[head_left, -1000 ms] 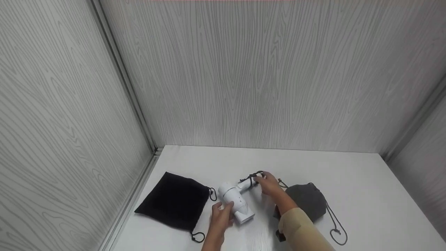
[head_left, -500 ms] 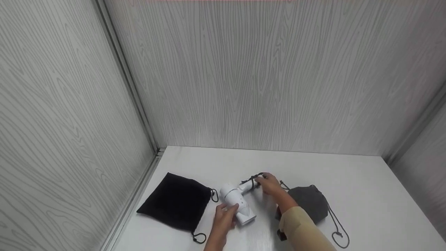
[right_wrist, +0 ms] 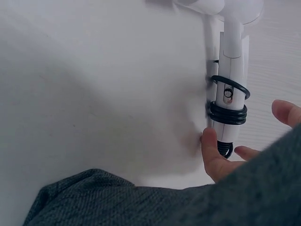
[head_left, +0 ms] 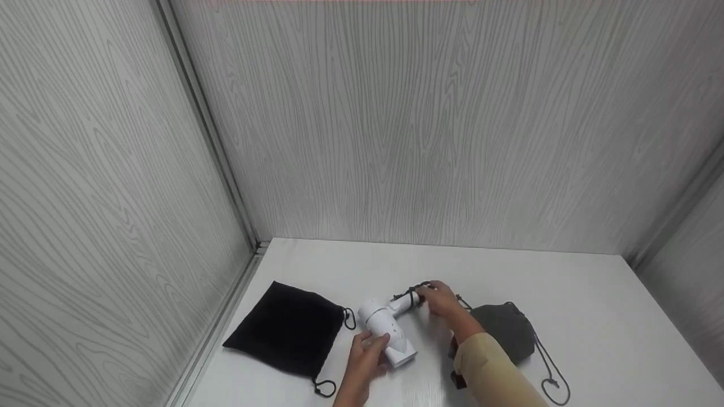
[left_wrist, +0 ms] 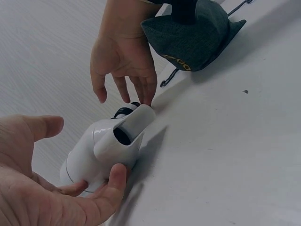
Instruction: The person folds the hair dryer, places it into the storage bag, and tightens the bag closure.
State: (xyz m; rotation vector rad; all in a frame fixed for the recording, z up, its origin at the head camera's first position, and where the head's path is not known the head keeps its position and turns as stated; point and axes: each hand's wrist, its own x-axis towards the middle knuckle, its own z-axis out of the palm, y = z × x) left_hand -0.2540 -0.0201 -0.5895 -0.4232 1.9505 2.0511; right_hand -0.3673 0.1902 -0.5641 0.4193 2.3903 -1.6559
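My left hand (head_left: 365,360) has shifted slightly along the hair dryer (head_left: 383,323) toward its nozzle (head_left: 401,355); the dryer's position is essentially unchanged.

Dryer: glossy white, lying on the desk (head_left: 594,328) between a black pouch (head_left: 288,328) to my left and a grey pouch (head_left: 503,328) to my right; nozzle flat-mouthed with a dark opening; black cord (right_wrist: 228,113) coiled round the handle (right_wrist: 230,68). Condition of hands: left spread, fingertips against the body, one digit held clear; right hand (head_left: 444,299) spread, fingertips at the handle's end, any pressure on the cord undeterminable.
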